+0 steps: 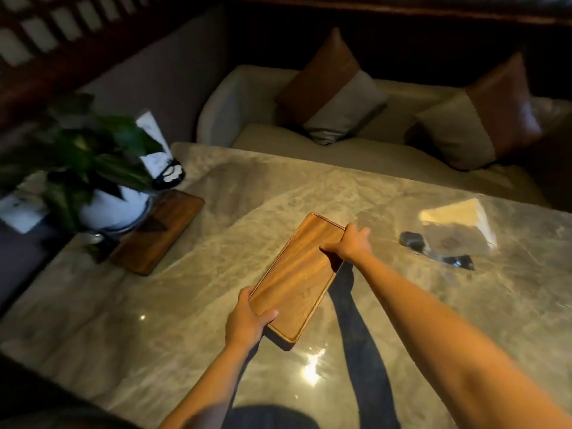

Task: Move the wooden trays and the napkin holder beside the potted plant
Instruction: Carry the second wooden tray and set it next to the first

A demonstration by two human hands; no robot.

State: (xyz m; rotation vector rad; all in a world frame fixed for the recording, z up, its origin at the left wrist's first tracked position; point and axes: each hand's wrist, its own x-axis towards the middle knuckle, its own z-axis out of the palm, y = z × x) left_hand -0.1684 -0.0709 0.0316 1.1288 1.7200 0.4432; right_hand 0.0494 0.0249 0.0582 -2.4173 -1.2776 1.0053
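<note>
Left hand (247,317) gripping wooden tray (297,278) near corner, right hand (353,244) clamped on its far edge, bare marble surface (216,243) stretching toward potted plant (93,168)

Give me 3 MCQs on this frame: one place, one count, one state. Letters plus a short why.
1. Where is the second wooden tray?
A. On the sofa
B. On the table beside the potted plant
C. Stacked under the held tray

2. How many cushions are on the sofa?
A. One
B. Two
C. Four

3. What is the state of the held wooden tray?
A. In the grip of both hands
B. Lying untouched
C. Held by one hand only

Key: 1 B, it lies next to the white pot on the marble table. 2 B, a cushion and another cushion show. 3 A, the left hand holds the near end, the right hand the far end.
</note>
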